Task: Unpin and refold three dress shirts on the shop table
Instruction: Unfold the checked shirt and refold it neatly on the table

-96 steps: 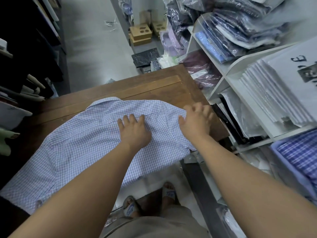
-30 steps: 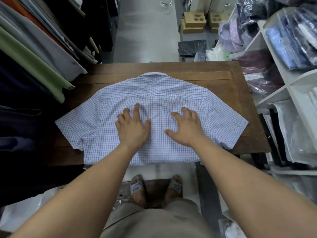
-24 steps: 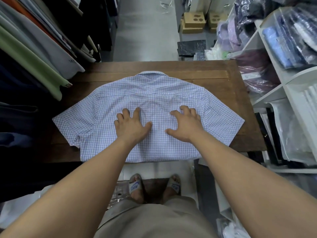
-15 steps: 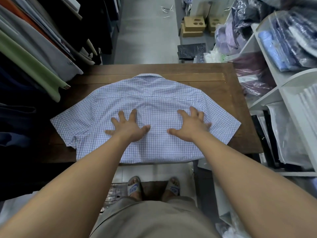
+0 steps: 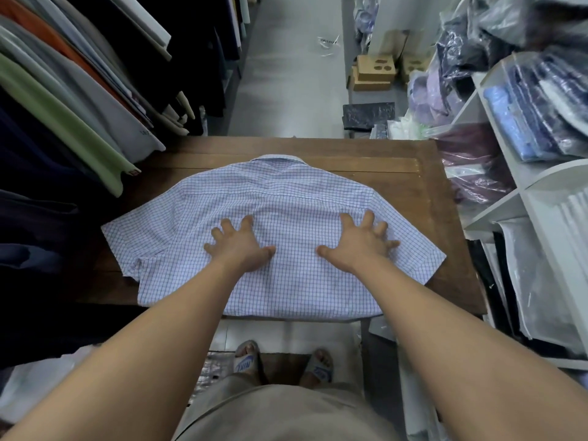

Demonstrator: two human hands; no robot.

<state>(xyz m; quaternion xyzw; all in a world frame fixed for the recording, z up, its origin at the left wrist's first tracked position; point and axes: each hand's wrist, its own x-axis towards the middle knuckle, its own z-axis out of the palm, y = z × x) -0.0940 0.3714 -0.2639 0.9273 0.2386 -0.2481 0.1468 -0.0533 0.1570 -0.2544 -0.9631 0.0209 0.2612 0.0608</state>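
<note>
A light blue checked short-sleeved shirt (image 5: 286, 198) lies face down and spread flat on the brown wooden table (image 5: 445, 218), collar at the far side, both sleeves out to the sides, hem at the near edge. My left hand (image 5: 238, 246) presses flat on the middle of the shirt's back with fingers spread. A little to the right, my right hand (image 5: 359, 243) also presses flat, fingers spread toward the right sleeve. Neither hand holds anything.
Hanging clothes (image 5: 79, 100) crowd the table's left side. White shelves (image 5: 521, 192) with bagged folded shirts stand close on the right. Cardboard boxes (image 5: 374, 73) and a dark packet (image 5: 369, 114) lie on the floor beyond the table. My sandalled feet (image 5: 280, 364) stand below the near edge.
Over the last second my hands have slid apart across the shirt's back, the right one farther toward the right sleeve, fingers spreading wider. Earlier the shirt lay crooked; now it lies straight.
</note>
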